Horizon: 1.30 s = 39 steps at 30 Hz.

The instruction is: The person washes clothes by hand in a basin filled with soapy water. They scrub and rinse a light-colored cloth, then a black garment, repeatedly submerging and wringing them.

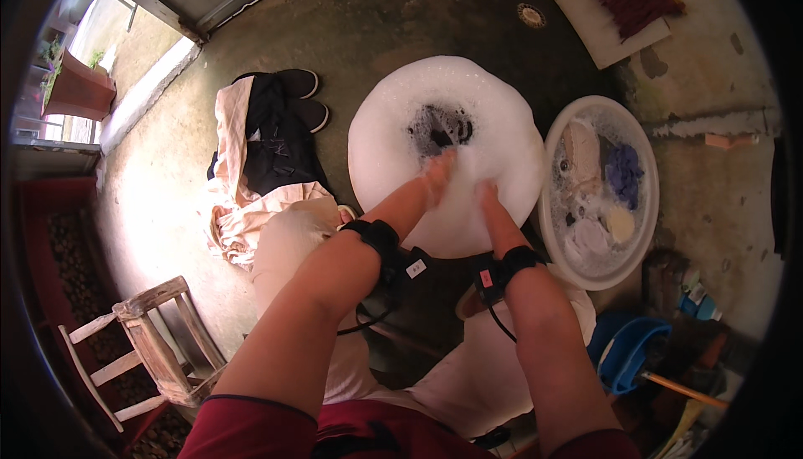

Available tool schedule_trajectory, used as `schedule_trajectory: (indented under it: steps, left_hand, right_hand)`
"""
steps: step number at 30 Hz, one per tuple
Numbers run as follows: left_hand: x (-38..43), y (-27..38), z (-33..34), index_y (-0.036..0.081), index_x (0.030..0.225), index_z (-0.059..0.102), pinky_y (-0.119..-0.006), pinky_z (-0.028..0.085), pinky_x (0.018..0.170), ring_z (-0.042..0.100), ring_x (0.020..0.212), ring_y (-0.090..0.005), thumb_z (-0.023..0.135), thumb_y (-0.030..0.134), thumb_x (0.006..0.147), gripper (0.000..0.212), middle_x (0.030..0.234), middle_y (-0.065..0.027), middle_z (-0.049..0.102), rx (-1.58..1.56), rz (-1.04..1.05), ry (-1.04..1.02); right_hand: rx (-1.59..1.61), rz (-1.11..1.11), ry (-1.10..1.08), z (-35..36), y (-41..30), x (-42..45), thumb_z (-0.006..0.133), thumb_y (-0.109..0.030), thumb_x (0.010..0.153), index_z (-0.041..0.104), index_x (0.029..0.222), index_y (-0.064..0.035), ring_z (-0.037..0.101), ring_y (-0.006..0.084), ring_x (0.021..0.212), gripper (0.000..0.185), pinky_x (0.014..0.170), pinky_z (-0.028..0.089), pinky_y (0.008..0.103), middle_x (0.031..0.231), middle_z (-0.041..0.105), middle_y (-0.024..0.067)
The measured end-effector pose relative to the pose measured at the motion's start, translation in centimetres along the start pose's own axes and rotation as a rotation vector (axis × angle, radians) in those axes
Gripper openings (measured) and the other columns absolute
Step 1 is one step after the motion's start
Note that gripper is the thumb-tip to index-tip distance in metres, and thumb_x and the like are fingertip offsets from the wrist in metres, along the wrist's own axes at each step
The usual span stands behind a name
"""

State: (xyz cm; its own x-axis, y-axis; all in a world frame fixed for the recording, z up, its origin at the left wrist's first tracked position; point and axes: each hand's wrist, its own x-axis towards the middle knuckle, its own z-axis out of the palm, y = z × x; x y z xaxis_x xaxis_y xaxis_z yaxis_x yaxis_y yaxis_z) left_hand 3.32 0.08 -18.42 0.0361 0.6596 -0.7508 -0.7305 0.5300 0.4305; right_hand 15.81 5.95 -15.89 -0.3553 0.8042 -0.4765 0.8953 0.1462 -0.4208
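A thick heap of white suds (pixel 395 114) covers a round washtub whose rim is hidden. Through a gap in the foam shows dark water with something black (pixel 441 138) in it, perhaps cloth. My left hand (pixel 441 170) dips into the suds just below that gap, its fingers blurred and partly covered. To its right, my right hand (pixel 487 190) is sunk in the foam almost to the wrist. What either hand holds under the suds is hidden. Black straps with small devices (pixel 375 242) ring both forearms.
At right, a pale oval basin (pixel 652 208) holds soapy water, blue cloth (pixel 624 175) and light cloths. Dark and beige garments (pixel 282 158) lie on the concrete floor at left, beside dark shoes (pixel 312 114). A wooden stool (pixel 150 346) and a blue dustpan (pixel 633 352) are nearby.
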Motion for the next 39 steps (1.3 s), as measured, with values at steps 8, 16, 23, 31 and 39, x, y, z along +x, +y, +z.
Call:
schedule_trajectory:
  steps: [8,16,23,31,39]
  left_hand:
    - [-4.0,4.9,2.5,0.008,0.112,0.055,-0.034,0.047,0.079,0.056,0.093,-0.0236,0.059,0.025,0.076,0.04,0.101,-0.0115,0.059,-0.329,0.128,-0.414]
    - [-6.2,5.1,3.4,0.011,0.094,0.061,-0.033,0.048,0.073,0.059,0.083,-0.0248,0.069,0.033,0.063,0.039,0.09,-0.013,0.062,1.081,0.589,0.026]
    - [-5.3,4.6,4.7,0.003,0.094,0.06,-0.03,0.043,0.08,0.054,0.095,-0.0187,0.057,0.027,0.077,0.03,0.1,-0.0071,0.06,0.108,0.207,0.167]
    - [-2.6,4.4,3.3,0.009,0.113,0.053,-0.038,0.042,0.081,0.051,0.097,-0.0233,0.055,0.042,0.078,0.049,0.111,-0.0102,0.054,-0.162,0.004,0.225]
    - [0.0,0.4,1.0,0.009,0.111,0.056,-0.037,0.039,0.088,0.049,0.104,-0.021,0.056,0.032,0.079,0.04,0.121,-0.0088,0.051,0.0,0.045,0.211]
  right_hand:
    - [-0.049,-0.633,0.445,-6.4,-10.5,-5.2,0.054,-0.023,0.077,0.058,0.079,-0.0073,0.058,0.0325,0.081,0.016,0.074,0.046,0.0395,0.086,0.06,0.0145]
    - [0.7,-0.196,0.463,-7.2,-10.2,-4.5,0.055,-0.028,0.084,0.062,0.088,-0.0003,0.061,0.0335,0.074,0.029,0.071,0.048,0.0366,0.082,0.064,0.0179]
    - [0.278,-0.076,0.62,-6.1,-8.7,-3.7,0.055,-0.035,0.085,0.062,0.092,0.0015,0.059,0.0367,0.078,0.038,0.072,0.045,0.0413,0.082,0.062,0.0221]
    - [0.27,-0.291,0.478,-1.7,-1.4,0.3,0.063,-0.031,0.081,0.057,0.103,-0.0016,0.053,0.0312,0.099,0.038,0.081,0.044,0.0378,0.101,0.056,0.02]
    - [-0.021,0.01,-0.03,3.4,2.9,2.5,0.06,-0.024,0.083,0.052,0.11,-0.0033,0.052,0.0209,0.09,0.035,0.075,0.047,0.0323,0.099,0.055,0.0112]
